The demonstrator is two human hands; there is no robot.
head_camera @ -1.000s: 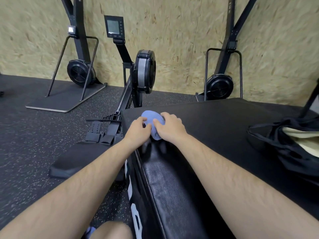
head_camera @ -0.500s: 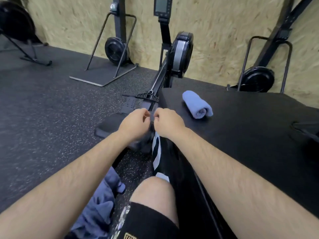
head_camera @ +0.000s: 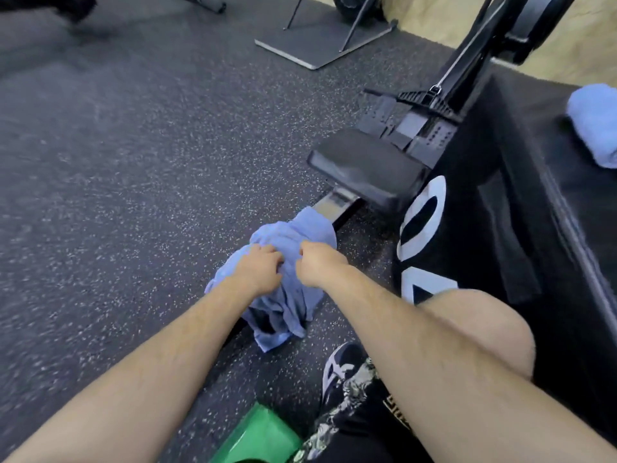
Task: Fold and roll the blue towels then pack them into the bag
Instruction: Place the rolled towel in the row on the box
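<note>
**Towel count: one rolled, one loose, none seen packed**

Item 1, loose blue towel (head_camera: pixel 302 228). It lies crumpled on the speckled floor (head_camera: pixel 133 178), draped partly across the rail just in front of the rowing machine seat (head_camera: pixel 367 165). No fold or roll has been started.

Item 2, your left hand (head_camera: pixel 258 274). It sits on top of the heap with its fingers (head_camera: pixel 272 257) curled down into the cloth, gripping it.

Item 3, your right hand (head_camera: pixel 317 265). It is just beside the left, closed in a fist on a bunch of the same towel.

Item 4, rolled blue towel (head_camera: pixel 594 125). It is a finished roll resting on top of the black padded box (head_camera: pixel 500 202), well apart from your hands.

Item 5, bag. It is not in view, so you cannot check its contents from here.

Item 6, green object (head_camera: pixel 263 436). It lies on the floor near your leg, and what it is cannot be told.

Progress, as a judgement: roughly a third done. One towel is rolled but not packed. You have yet to lift, fold and roll the one you hold, and then put both into the bag.
</note>
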